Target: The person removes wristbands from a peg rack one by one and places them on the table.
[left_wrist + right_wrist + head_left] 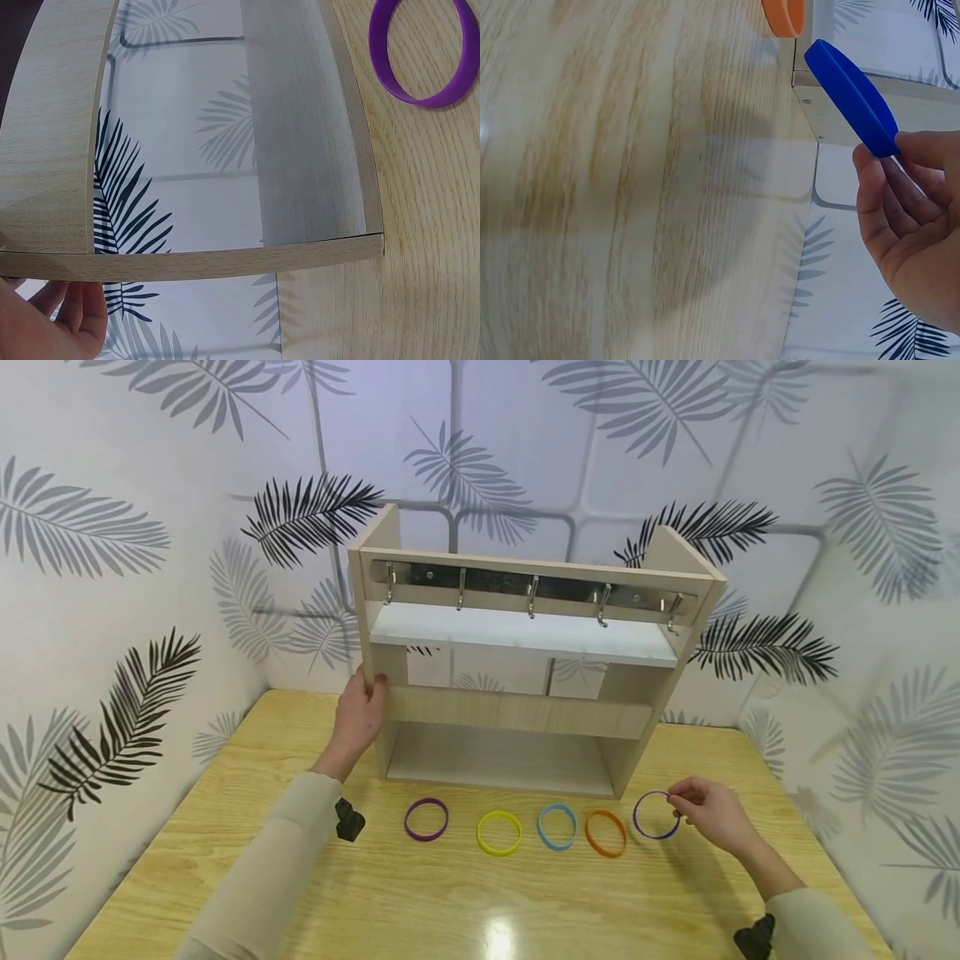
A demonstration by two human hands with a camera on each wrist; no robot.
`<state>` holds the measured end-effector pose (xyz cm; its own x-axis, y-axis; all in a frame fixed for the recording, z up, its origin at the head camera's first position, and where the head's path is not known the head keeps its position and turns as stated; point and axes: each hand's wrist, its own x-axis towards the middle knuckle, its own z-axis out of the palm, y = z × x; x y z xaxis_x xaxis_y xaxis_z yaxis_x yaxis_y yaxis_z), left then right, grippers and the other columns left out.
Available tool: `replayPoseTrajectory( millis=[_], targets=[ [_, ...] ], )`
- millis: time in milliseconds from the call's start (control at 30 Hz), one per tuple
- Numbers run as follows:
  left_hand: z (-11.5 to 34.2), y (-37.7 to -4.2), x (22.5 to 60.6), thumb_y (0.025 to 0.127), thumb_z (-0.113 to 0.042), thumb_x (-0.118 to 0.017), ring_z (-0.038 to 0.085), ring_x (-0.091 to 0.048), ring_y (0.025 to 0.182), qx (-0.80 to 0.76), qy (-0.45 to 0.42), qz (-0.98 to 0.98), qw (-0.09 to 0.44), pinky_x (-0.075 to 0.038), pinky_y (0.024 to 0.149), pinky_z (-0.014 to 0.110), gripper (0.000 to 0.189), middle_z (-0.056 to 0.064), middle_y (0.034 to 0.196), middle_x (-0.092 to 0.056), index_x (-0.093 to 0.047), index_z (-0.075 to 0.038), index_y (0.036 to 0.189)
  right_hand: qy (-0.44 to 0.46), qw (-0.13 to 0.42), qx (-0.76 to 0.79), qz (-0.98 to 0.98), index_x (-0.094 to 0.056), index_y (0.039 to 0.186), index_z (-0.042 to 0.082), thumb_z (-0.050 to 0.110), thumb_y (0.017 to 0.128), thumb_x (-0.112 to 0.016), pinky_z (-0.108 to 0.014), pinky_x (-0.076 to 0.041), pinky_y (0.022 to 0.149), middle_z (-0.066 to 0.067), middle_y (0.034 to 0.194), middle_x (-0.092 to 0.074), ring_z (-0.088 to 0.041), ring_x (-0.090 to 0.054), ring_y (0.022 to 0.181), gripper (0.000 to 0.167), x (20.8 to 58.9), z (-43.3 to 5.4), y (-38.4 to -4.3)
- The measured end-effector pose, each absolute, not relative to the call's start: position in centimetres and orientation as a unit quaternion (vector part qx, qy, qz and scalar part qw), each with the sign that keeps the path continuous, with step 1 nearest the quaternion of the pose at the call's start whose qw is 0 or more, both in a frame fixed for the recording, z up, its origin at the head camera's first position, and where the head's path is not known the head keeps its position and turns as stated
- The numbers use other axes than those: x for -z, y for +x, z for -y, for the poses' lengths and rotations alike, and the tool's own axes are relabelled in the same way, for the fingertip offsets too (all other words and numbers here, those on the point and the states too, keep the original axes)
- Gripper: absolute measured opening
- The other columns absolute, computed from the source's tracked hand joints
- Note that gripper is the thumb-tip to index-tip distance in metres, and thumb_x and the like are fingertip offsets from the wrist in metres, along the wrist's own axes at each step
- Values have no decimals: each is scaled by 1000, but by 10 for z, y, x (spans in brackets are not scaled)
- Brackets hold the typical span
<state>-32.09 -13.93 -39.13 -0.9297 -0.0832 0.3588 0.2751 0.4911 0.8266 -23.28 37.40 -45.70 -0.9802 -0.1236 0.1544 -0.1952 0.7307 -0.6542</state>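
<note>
My right hand (712, 817) pinches a dark blue silicone wristband (855, 101) by its edge, between thumb and fingertips. In the right wrist view the band is tilted up over the table. On the other side, my left hand (362, 712) grips the left side panel of a light wooden shelf rack (517, 710), thumb at the front edge. Several metal hooks (532, 597) line the rack's top rail. A purple wristband (426, 820), a yellow wristband (498, 833), a light blue wristband (557, 827) and an orange wristband (605, 833) lie in a row before the rack.
The rack stands toward the back of a wood-grain table (465, 902), close to a wall (510, 443) with leaf patterns. Another wall (75, 610) rises at the left. A white shelf board (517, 633) runs beneath the hooks.
</note>
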Motion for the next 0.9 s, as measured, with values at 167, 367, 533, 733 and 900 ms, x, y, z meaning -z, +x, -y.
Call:
replayPoseTrajectory(
  millis=[167,367,533,733,900],
  targets=[
    [139,-320,391,101,-31,-33,39,-50,113,503,-55,844,179,-43,89,55,51,25,129,-48,-34,-2,142,84,42,-358,929,-62,103,-6,11,94,-59,-35,-53,62,-16,89,-67,-19,-64,74,19,460,-374,-236],
    [139,-320,391,101,-30,-34,39,-51,112,499,-54,845,184,-43,88,55,50,26,127,-49,-35,-2,142,81,31,-356,930,-62,102,-5,9,93,-59,-35,-53,61,-17,89,-67,-18,-64,73,18,464,-372,-239],
    [139,-321,391,101,-30,-34,38,-51,110,501,-59,843,188,-44,87,55,49,25,126,-49,-35,-2,142,79,29,-358,930,-62,102,-5,9,92,-60,-36,-53,61,-17,89,-68,-18,-64,73,17,466,-371,-241],
    [139,-321,392,101,-30,-34,38,-51,111,502,-60,842,188,-43,87,55,49,24,127,-49,-37,-2,141,78,23,-362,928,-62,102,-6,9,93,-60,-32,-53,60,-17,89,-68,-20,-64,74,18,468,-369,-242],
    [140,-321,393,101,-31,-33,38,-51,109,502,-60,842,186,-44,86,55,49,25,127,-49,-37,-2,141,79,24,-359,930,-62,101,-7,8,92,-60,-26,-51,57,-17,88,-68,-21,-65,73,17,469,-370,-244]
  ],
)
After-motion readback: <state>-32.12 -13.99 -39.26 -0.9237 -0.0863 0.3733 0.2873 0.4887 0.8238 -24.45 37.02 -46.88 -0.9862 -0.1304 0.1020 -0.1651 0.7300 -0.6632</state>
